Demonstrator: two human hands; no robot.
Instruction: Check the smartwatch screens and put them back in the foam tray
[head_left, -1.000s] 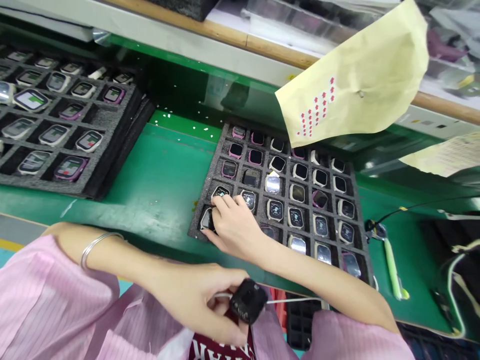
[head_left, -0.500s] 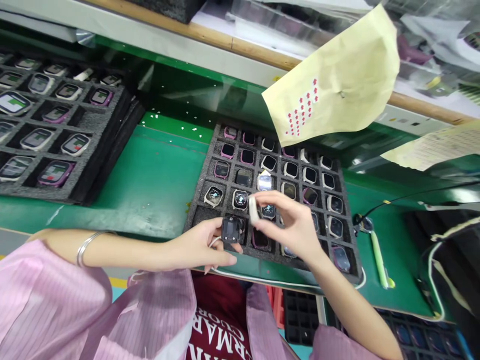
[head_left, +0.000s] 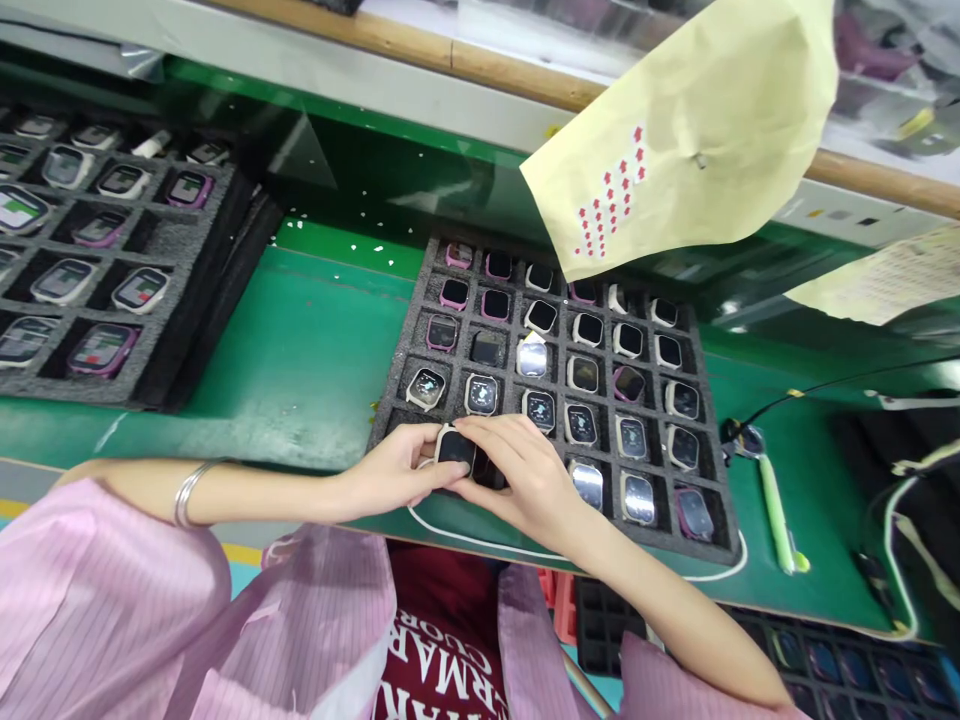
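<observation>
A smartwatch (head_left: 453, 449) with a pale case and dark screen is held between my two hands over the near left part of the foam tray (head_left: 391, 395). My left hand (head_left: 397, 468) is closed on its left side, thumb on the screen's lower edge. Fingers of my right hand (head_left: 517, 465) curl over its top and right side, thumb below. A white cable (head_left: 480, 543) runs out from under my left hand. The black block it held is hidden now. Around my hands, tray pockets hold watches, among them a lit one (head_left: 481, 394) and a purple-cased one (head_left: 694, 513).
More watches sit in a stacked foam tray (head_left: 161, 300) at left. A yellow paper sheet (head_left: 690, 150) hangs over the tray's far edge. At right lie a green-handled tool (head_left: 776, 510) and cables. Dark trays (head_left: 840, 660) stand below the green bench (head_left: 300, 320).
My right hand has moved left and down, bringing the pale watch from above the tray to my left hand, where the black block was showing. The view has shifted slightly.
</observation>
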